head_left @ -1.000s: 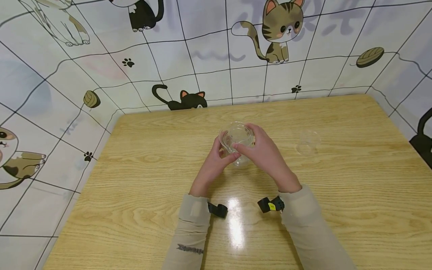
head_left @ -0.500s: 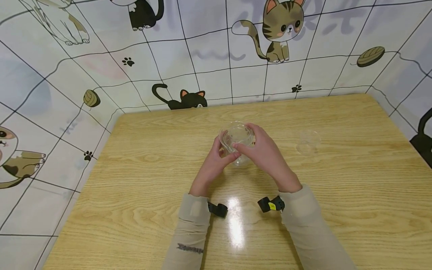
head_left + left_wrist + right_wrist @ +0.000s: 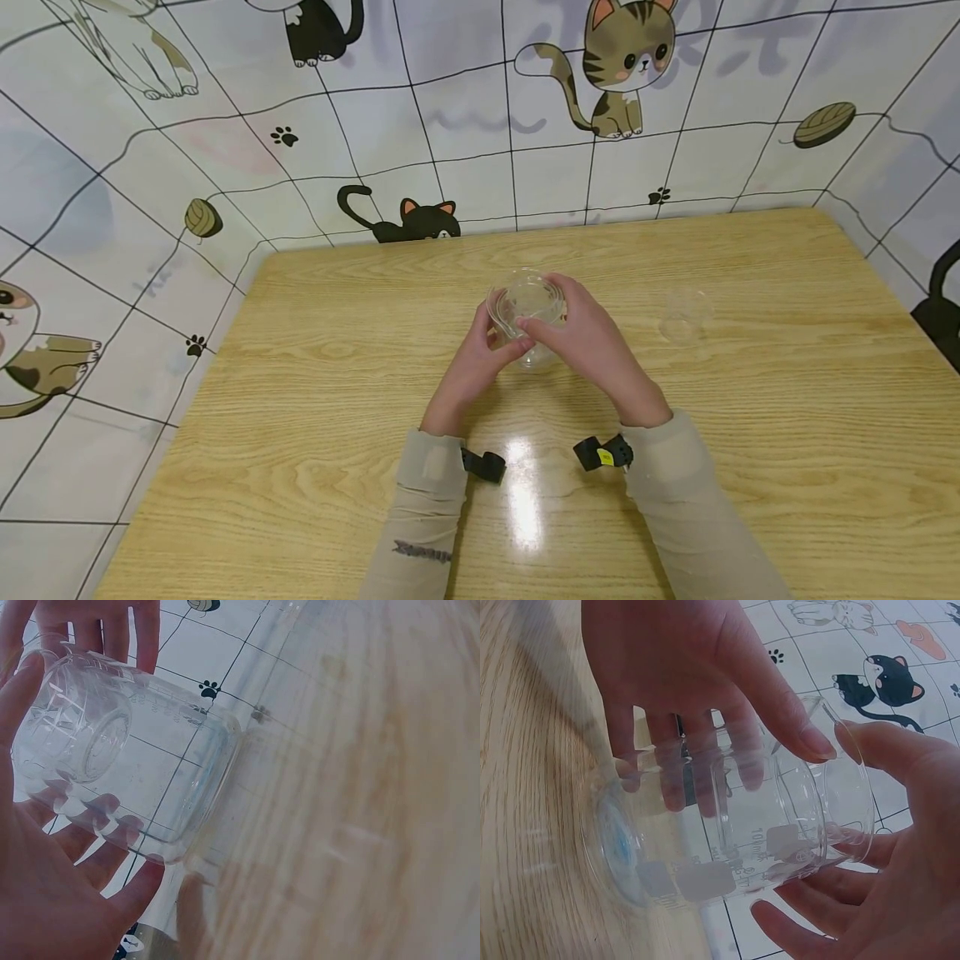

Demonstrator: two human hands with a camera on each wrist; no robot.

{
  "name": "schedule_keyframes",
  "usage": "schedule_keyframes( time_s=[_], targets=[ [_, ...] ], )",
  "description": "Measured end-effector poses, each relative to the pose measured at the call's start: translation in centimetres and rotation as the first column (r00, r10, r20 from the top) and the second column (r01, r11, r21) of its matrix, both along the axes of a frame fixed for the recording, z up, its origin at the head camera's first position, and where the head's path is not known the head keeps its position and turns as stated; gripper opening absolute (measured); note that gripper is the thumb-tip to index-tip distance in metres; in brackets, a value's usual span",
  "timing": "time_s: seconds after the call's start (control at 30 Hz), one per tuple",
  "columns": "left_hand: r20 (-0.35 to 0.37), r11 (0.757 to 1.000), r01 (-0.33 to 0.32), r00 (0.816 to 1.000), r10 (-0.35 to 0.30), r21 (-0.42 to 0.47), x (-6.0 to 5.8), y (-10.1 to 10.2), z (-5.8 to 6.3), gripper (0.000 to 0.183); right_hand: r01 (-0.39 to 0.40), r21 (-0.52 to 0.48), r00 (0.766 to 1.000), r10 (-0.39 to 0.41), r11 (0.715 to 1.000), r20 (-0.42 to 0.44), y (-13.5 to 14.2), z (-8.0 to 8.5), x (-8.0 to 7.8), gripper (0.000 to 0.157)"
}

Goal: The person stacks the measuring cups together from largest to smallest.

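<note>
Between both hands, a large clear glass beaker stands upright, its base at the wooden tabletop. Nested inside it is a smaller clear beaker, whose bottom hangs well above the outer one's base. My left hand grips the large beaker's left side, fingers wrapped behind the glass. From the right, my right hand holds the upper part near the rims, its thumb in front, close to the left thumb. Printed markings show on the glass in the right wrist view. Farther right, another small clear beaker stands apart on the table.
White cloth with cat drawings and black grid lines rises behind the table and on both sides. Black straps sit at both wrists, by the beige sleeves. A bright reflection lies on the tabletop between the forearms.
</note>
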State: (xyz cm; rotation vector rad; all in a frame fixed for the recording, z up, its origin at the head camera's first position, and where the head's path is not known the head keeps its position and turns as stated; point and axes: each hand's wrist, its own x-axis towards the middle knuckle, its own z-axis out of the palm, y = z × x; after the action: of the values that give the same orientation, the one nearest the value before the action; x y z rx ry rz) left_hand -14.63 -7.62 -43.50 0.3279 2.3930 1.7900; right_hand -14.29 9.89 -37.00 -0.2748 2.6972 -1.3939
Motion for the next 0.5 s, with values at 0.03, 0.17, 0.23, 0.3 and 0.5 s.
schedule_keyframes(
  time_s=[0.03, 0.17, 0.23, 0.3, 0.5],
  targets=[
    [0.002, 1.0, -0.001, 1.0, 0.001, 0.001, 0.01, -0.01, 0.0, 0.076, -0.002, 0.003, 1.0, 0.002, 1.0, -0.001, -0.01, 0.0, 0.0, 0.082],
    [0.009, 1.0, -0.002, 1.0, 0.002, 0.006, 0.0, -0.04, -0.04, 0.076, -0.008, 0.013, 1.0, 0.008, 1.0, -0.001, -0.03, 0.0, 0.03, 0.082],
    [0.007, 1.0, 0.0, 1.0, 0.0, 0.006, -0.02, -0.05, -0.08, 0.076, -0.009, 0.015, 1.0, 0.009, 1.0, -0.002, -0.01, 0.02, 0.05, 0.082],
    [0.005, 1.0, 0.004, 1.0, -0.004, 0.01, -0.05, -0.05, -0.08, 0.076, -0.012, 0.027, 1.0, 0.012, 1.0, -0.005, 0.0, 0.05, 0.12, 0.081],
    [0.038, 1.0, -0.006, 0.999, 0.006, 0.003, 0.04, -0.03, 0.09, 0.077, -0.044, 0.096, 0.999, 0.045, 0.994, -0.009, 0.01, 0.07, 0.29, 0.075]
  ],
)
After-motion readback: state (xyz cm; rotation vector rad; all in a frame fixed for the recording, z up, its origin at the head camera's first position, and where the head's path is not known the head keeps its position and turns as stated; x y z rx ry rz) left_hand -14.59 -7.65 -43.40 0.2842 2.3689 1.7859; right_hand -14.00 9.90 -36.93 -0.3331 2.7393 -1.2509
